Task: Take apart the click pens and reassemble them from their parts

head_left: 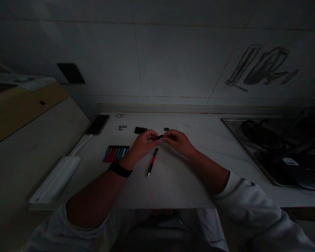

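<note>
My left hand [146,142] is closed in a pinch on a small black pen part [159,137], held just above the table. My right hand [177,140] meets it from the other side, thumb and fingertips pinched at the part's right end; whether they grip a separate tiny piece cannot be made out. Below the hands lies a red and black pen [152,162], its metal tip toward me. A row of red, blue and black pen barrels [116,154] lies left of my left wrist. Just behind my left hand is a row of black pen parts [140,130].
Small metallic pieces [122,127], a small dark cluster [166,129] and thin white sticks [179,127] lie toward the back. A phone [98,124] and white power strip [56,179] are left. A metal-rimmed tray [248,154] with dark items stands right. The scene is dim.
</note>
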`<state>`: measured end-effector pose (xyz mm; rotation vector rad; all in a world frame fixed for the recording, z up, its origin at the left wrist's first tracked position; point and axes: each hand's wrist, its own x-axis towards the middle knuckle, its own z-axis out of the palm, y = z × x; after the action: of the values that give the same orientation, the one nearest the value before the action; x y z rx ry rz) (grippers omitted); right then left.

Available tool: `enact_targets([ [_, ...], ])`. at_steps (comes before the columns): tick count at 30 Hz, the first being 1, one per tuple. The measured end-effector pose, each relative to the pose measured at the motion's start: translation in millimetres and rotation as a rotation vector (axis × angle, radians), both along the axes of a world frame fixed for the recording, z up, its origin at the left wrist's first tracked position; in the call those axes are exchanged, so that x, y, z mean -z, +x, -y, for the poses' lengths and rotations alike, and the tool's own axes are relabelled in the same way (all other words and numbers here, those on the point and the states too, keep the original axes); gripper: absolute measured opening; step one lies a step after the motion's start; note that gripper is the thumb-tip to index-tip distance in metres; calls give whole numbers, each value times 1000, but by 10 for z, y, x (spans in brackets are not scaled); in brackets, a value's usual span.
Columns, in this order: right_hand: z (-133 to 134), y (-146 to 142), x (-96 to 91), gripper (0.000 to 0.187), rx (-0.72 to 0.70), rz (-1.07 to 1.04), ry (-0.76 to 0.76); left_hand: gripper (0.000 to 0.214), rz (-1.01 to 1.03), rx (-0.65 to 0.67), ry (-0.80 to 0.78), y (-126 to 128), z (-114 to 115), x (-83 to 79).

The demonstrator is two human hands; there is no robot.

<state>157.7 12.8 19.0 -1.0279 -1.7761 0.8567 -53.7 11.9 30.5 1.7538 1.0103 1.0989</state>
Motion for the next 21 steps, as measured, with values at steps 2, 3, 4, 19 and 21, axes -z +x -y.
enact_targets([
  [2, -12, 14, -2, 19, -7, -12, -21, 20, 12, -1, 5, 4, 6, -7],
  [3, -25, 29, -19, 20, -3, -13, -19, 19, 15, -13, 13, 2, 6, -11],
  [4, -47, 51, -52, 21, 12, -11, -4, 19, 16, -36, 24, -2, 3, -14],
  [19, -989, 425, -439, 12, 243, 689, -11, 20, 96, -206, 24, -85, -105, 16],
  [21, -1050, 405, -278, 13, 239, 828, -34, 20, 96, -204, 32, -89, -109, 18],
])
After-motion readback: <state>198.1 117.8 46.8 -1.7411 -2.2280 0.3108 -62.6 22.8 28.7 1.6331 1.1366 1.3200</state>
